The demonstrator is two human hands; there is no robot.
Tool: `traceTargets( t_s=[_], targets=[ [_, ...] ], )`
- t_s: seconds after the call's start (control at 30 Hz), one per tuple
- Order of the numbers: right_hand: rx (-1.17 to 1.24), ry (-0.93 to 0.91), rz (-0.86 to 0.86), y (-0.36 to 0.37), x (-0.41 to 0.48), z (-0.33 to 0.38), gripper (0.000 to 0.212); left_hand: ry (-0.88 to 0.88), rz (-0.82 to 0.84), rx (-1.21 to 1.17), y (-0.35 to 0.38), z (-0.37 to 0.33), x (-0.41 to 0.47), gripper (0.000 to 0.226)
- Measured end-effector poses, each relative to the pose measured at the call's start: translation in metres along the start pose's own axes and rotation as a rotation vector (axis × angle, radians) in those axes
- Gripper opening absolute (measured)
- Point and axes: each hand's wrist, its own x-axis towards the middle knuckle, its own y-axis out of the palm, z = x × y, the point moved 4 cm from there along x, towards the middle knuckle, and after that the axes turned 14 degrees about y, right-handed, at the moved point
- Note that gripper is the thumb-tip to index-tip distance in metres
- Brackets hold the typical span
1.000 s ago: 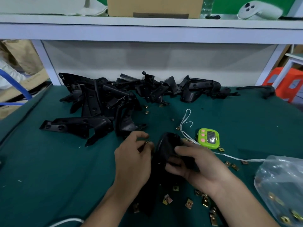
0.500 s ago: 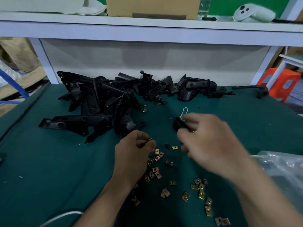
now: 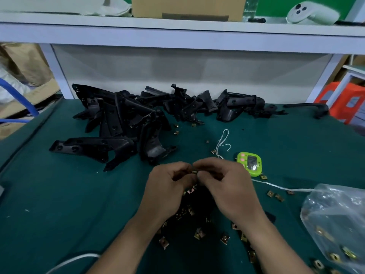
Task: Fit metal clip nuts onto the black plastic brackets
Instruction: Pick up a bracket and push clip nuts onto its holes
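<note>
Small brass-coloured clip nut [image 3: 194, 171] between hands [image 3: 197, 186]

Matt black plastic brackets [image 3: 126, 117], brassy metal clip nuts [image 3: 199, 233], green cloth tabletop [image 3: 59, 194].

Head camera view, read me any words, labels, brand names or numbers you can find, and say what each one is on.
No text can be read in this frame.
Green timer: its small screen is too blurred to read.
Cardboard box on the shelf: it carries a dark strip, with no letters legible.
Orange stool at the right edge: pale patches only, no words.
Clear plastic bag of clip nuts: no print visible.
</note>
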Motion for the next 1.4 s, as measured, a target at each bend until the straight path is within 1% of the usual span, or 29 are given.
traceTargets(
  t_s=[0.07,0.13,0.3,0.5,0.6,0.67,0.73,0.87,0.97,1.03,1.07,1.13,1.2,1.3,1.4],
  targets=[
    [0.042,0.001,-0.015,0.001,0.0,-0.005,0.027,0.03,0.048,0.006,0.002,-0.001,0.001,0.007],
    [0.09,0.023,-0.023,-0.003,0.001,-0.008,0.026,0.037,0.071,0.015,0.001,-0.001,0.001,0.011],
    [0.181,0.083,0.049,-0.007,0.005,-0.014,0.024,-0.036,0.017,-0.038,-0.003,-0.002,0.0,0.021],
    [0.311,0.149,0.013,-0.008,0.006,-0.023,0.023,-0.1,0.044,-0.078,0.001,-0.009,0.001,0.02],
    [0.318,0.136,0.029,-0.007,0.008,-0.024,0.023,-0.156,0.056,-0.084,0.001,-0.006,0.0,0.02],
    [0.346,0.132,0.052,-0.005,0.008,-0.025,0.022,-0.199,0.04,-0.101,-0.002,-0.004,0.0,0.019],
    [0.365,0.141,0.085,-0.001,0.007,-0.025,0.021,-0.234,0.018,-0.068,-0.004,-0.001,-0.001,0.018],
    [0.32,0.137,0.105,0.0,0.008,-0.024,0.016,-0.209,-0.003,-0.032,-0.006,-0.001,-0.002,0.023],
    [0.158,0.08,0.135,-0.003,0.004,-0.02,0.021,-0.168,0.037,-0.072,-0.004,-0.005,-0.002,0.026],
    [0.07,0.044,0.104,-0.006,0.003,-0.018,0.019,-0.149,0.044,-0.089,-0.003,-0.006,-0.001,0.026],
    [0.065,0.044,0.062,-0.009,0.004,-0.019,0.019,-0.147,0.025,-0.094,-0.004,-0.006,0.0,0.026],
    [0.132,0.071,0.002,-0.016,0.006,-0.021,0.021,-0.157,-0.036,-0.123,-0.01,-0.004,0.001,0.026],
    [0.147,0.051,-0.001,-0.02,0.005,-0.019,0.024,-0.161,-0.071,-0.164,-0.015,-0.003,0.002,0.026],
    [0.054,-0.021,0.019,-0.013,-0.001,-0.014,0.034,-0.145,-0.013,-0.185,-0.011,-0.004,0.002,0.028],
    [0.092,-0.066,0.043,-0.005,-0.004,-0.012,0.024,-0.138,0.077,-0.158,-0.001,-0.007,0.0,0.029]
  ],
)
